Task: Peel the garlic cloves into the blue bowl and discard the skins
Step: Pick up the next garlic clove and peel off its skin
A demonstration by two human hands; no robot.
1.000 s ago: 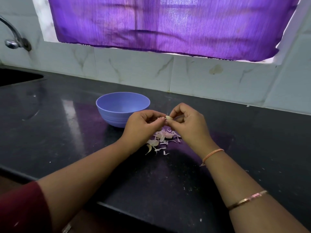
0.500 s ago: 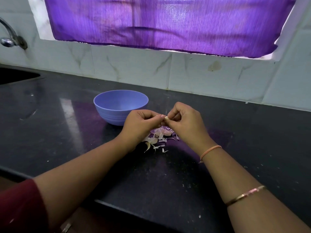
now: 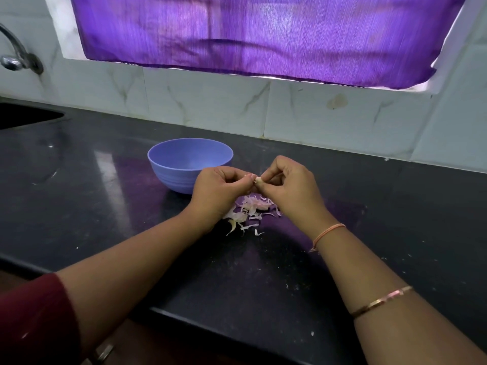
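Note:
A small pale garlic clove (image 3: 258,179) is pinched between the fingertips of both hands above the dark counter. My left hand (image 3: 220,189) and my right hand (image 3: 288,187) meet on it, fingers curled. Under the hands lies a loose pile of pinkish-white garlic skins (image 3: 250,210). The blue bowl (image 3: 184,164) stands just behind and to the left of my left hand; the part of its inside that shows is bare, and my left hand hides its near right side.
The black counter (image 3: 263,272) runs to a front edge near me. A sink basin (image 3: 23,117) and a tap (image 3: 15,54) are at the far left. White marble-look tiles and a purple curtain (image 3: 250,32) back the counter.
Both hands stay together on the clove, with small finger shifts only. The view has tipped slightly, so the bowl and hands sit a little lower and to the left.

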